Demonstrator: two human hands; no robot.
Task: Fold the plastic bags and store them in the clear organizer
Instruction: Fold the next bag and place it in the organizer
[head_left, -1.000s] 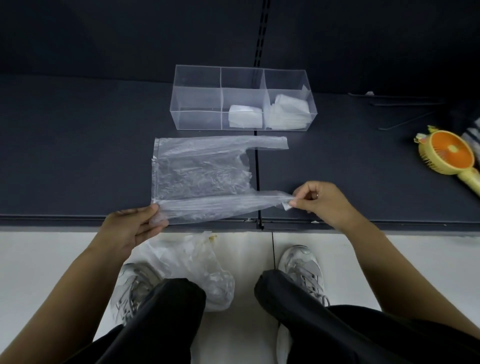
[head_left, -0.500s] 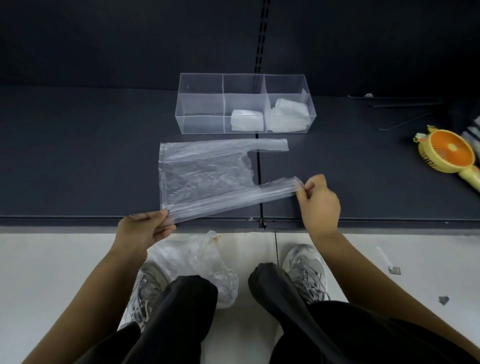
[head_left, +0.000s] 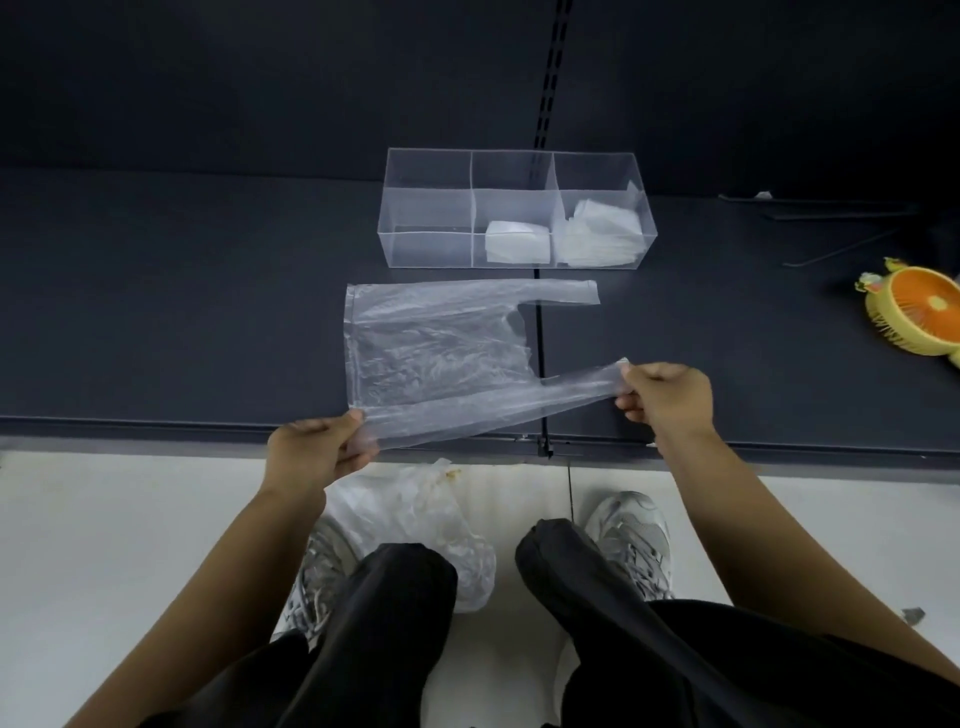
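On a dark table (head_left: 156, 312), both hands are pinching a clear plastic bag (head_left: 431, 353): left hand (head_left: 317, 457) at 7 o'clock, right hand (head_left: 665, 405) at 4 o'clock.

Showing on the dark shelf (head_left: 156, 312):
- clear organizer (head_left: 517, 208), one, with three compartments
- folded bags: one in the middle compartment (head_left: 518, 241); a stack in the right compartment (head_left: 597, 234), number not countable
- flat plastic bag (head_left: 436, 348), one
- handheld fan (head_left: 919, 317), one

Lying on the floor:
- crumpled bag (head_left: 415, 519), one
- shoes, two (head_left: 631, 540) (head_left: 317, 577)

Showing also: hands, two (head_left: 311, 457) (head_left: 665, 402).
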